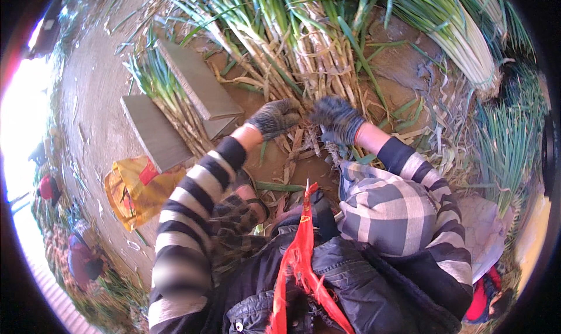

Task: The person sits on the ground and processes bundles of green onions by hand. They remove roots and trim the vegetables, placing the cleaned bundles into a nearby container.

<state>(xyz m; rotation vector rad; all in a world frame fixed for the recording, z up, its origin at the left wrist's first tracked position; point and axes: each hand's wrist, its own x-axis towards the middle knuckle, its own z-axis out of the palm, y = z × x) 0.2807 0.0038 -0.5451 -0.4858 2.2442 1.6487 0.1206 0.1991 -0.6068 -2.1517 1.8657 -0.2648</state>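
Observation:
A loose pile of green onions (324,58) lies before me, dry brown outer leaves on the stalks and root ends towards me. My left hand (276,117), in a dark knit glove, has its fingers curled around stalks near the root ends. Just beside it my right hand (337,119), gloved alike and blurred, touches the root ends at the pile's near edge; its fingertips cannot be made out. To the left, a smaller bunch of green onions (173,106) rests between two grey boards (199,82).
A yellow bag (142,191) lies left. Bundled green onions with clean white stalks (464,49) lie at upper right, and more green onions (504,145) below them. Peeled dry leaves (416,139) litter the ground. Other people (83,259) are at far left.

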